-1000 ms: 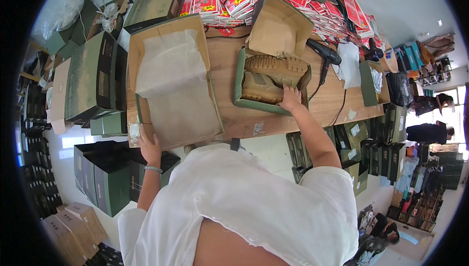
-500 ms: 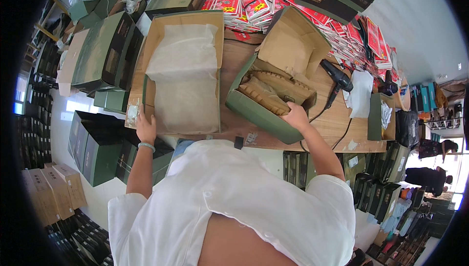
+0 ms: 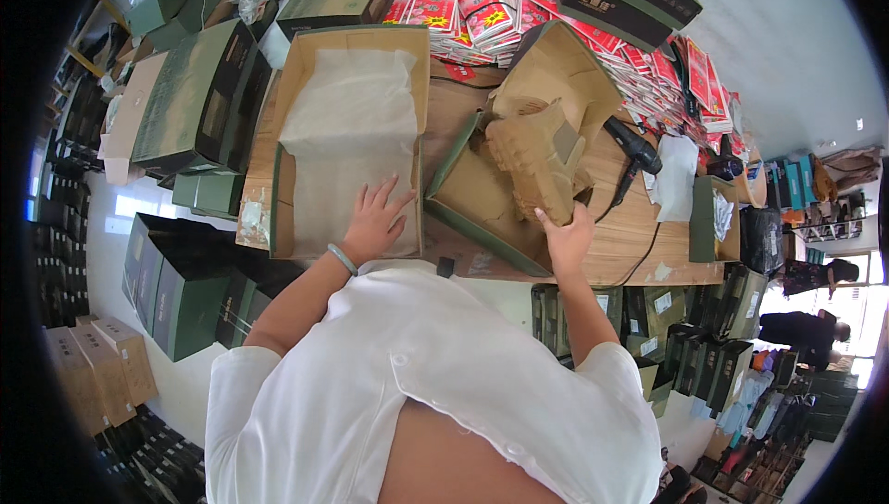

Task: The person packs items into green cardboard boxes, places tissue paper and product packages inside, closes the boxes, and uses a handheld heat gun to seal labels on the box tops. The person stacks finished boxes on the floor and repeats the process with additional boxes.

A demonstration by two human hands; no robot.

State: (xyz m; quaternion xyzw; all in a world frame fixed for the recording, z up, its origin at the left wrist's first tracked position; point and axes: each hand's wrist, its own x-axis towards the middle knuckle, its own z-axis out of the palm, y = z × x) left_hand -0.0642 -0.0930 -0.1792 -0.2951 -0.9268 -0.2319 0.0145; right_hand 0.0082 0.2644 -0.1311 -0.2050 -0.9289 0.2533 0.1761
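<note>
An open shoe box (image 3: 306, 208) lined with white tissue paper (image 3: 347, 124) lies on the wooden table (image 3: 639, 245). My left hand (image 3: 375, 222) rests flat on the paper, fingers spread, with a pale bangle on the wrist. To its right, a tan boot (image 3: 537, 166) is lifted above a second open green box (image 3: 472, 203) with a brown inner lid (image 3: 556, 69). My right hand (image 3: 567, 236) grips that boot from below.
Red flat packets (image 3: 482, 9) are piled along the table's far edge. A black hair dryer (image 3: 634, 148) and its cord lie right of the boot. Green shoe boxes (image 3: 194, 97) are stacked left and below the table (image 3: 181, 291). People stand at far right (image 3: 806, 319).
My right hand has lifted the tan boot up out of the green box. My left hand moved from the lined box's near-left corner onto the tissue paper.
</note>
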